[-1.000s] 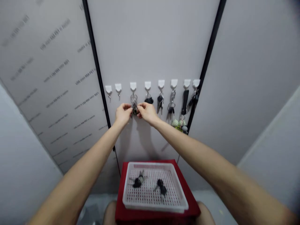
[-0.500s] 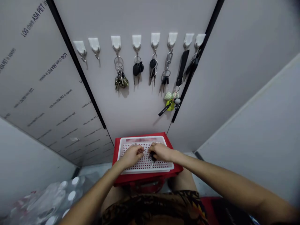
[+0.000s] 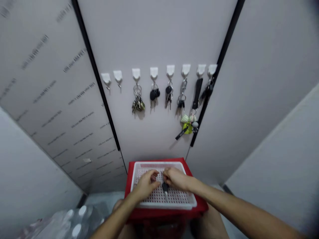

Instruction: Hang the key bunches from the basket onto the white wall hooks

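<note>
Over the white perforated basket (image 3: 167,205), my right hand (image 3: 175,178) pinches the top of a bunch of keys. A key (image 3: 165,188) with a black head and a metal blade hangs from these fingers, its tip pointing toward me. My left hand (image 3: 146,184) is to the left of the keys, fingers curved and apart, holding nothing that I can see. The basket rests on a red surface (image 3: 129,179). Part of the basket floor is hidden under both hands.
A row of white hooks (image 3: 154,72) is on the wall ahead. The two leftmost hooks, including this one (image 3: 118,75), bear no keys. From the others hang key bunches (image 3: 138,104), a black strap (image 3: 197,94) and a yellow-green charm (image 3: 187,128). Wrapped bottles (image 3: 77,229) stand at lower left.
The head view has tilted upward, so the wall and basket appear lower. The key now hangs more plainly below my right hand. My left hand stays beside it with its fingers a little wider apart.
</note>
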The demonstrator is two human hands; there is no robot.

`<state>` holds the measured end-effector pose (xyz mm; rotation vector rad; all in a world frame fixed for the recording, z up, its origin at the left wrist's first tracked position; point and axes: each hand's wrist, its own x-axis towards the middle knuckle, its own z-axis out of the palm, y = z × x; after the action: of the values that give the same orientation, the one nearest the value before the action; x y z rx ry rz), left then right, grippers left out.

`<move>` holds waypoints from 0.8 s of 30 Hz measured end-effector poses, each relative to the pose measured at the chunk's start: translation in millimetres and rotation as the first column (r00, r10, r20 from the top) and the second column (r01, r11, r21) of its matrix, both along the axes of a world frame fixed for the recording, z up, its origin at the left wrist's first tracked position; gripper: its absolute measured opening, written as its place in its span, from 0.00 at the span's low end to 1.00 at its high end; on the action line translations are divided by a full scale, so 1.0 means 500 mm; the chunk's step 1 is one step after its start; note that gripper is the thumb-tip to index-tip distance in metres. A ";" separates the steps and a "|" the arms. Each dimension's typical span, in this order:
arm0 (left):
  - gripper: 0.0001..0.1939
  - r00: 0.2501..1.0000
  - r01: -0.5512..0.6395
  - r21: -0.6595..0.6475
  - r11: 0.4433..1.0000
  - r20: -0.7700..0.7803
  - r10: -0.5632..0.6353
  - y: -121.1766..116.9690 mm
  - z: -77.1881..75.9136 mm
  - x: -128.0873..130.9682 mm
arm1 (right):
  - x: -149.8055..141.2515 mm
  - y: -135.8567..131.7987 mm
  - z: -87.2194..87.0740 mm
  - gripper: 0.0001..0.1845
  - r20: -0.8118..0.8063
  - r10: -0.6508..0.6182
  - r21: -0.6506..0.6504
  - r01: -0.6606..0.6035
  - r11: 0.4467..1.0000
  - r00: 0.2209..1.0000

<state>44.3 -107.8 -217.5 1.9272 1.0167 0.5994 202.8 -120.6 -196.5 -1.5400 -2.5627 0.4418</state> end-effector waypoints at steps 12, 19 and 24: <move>0.08 0.764 -0.142 -0.160 0.977 0.610 0.211 0.096 0.259 -0.065 | -0.160 0.129 0.328 0.04 -0.600 0.005 0.099 0.068 0.993 0.800; 0.06 0.715 -0.263 -0.037 0.964 0.664 0.220 0.176 0.464 -0.118 | -0.232 0.224 0.493 0.06 -0.627 0.095 0.462 0.271 0.844 0.773; 0.07 0.748 -0.373 -0.009 0.928 0.588 0.307 0.220 0.524 -0.117 | -0.255 0.270 0.536 0.10 -0.562 -0.088 0.518 0.433 0.738 0.822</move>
<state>-14.3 2.2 44.5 1.4826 0.9386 1.3899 75.5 14.1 71.5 -1.2793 -1.7613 -0.0648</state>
